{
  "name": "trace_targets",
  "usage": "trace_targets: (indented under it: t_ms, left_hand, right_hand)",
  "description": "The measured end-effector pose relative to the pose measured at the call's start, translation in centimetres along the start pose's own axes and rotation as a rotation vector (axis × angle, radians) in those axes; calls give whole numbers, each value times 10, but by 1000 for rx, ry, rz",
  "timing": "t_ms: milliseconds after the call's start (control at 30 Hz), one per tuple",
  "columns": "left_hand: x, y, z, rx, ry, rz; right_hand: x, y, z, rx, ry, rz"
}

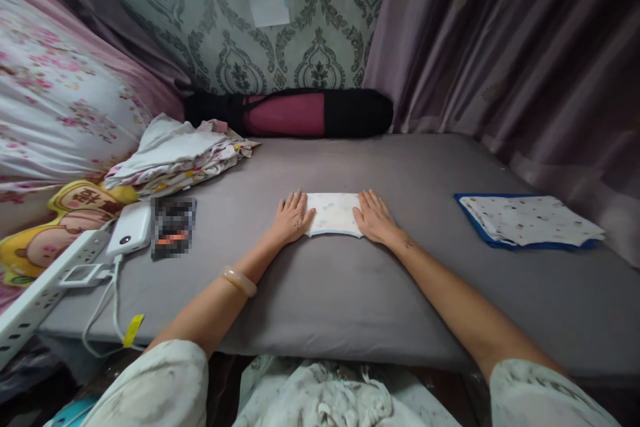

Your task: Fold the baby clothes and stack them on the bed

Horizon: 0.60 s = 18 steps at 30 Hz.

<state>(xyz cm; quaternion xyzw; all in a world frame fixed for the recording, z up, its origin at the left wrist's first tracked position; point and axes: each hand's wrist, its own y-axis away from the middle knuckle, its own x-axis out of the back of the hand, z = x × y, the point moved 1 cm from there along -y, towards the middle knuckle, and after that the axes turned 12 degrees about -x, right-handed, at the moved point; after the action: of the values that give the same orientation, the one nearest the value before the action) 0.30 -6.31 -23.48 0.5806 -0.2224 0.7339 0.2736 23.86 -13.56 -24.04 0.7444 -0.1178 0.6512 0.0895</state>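
The folded white cloth (333, 213) lies near the middle of the grey sheet (350, 300), well in from its front edge. The left hand (293, 217) rests flat on its left end, the right hand (376, 217) on its right; neither grips, the fingers straight and close together, thumbs spread inward. Smoothing well here calls for even, light weight from both palms, working outward so that the bowed near edge straightens without stretching. By the sheet's left edge, the yellow cushion (37, 250) bears a dark character I cannot read surely; the yellow tag (133, 331) at the front left corner shows no legible writing.
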Motion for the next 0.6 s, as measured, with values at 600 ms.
trace_targets:
  t_ms: [600]
  left_hand:
    - [-21,-4,-22,34,113,314]
  right_hand:
    - [10,-2,-74,142,-63,-17]
